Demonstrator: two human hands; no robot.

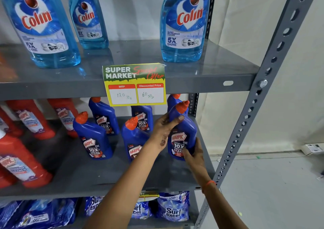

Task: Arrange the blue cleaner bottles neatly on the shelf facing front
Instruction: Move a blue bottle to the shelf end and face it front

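Several blue Harpic cleaner bottles with orange caps stand on the middle grey shelf. The rightmost front bottle is upright with its label facing front, and both my hands grip it. My left hand wraps its upper left side, thumb across the neck. My right hand holds its lower right corner. Another blue bottle stands front left, one sits partly behind my left arm, and two more stand behind. One further bottle is mostly hidden behind the held one.
Red Harpic bottles crowd the left of the same shelf. Light blue Colin bottles stand on the shelf above, with a price tag hanging from its edge. Surf Excel packs lie below. The grey perforated upright borders the right.
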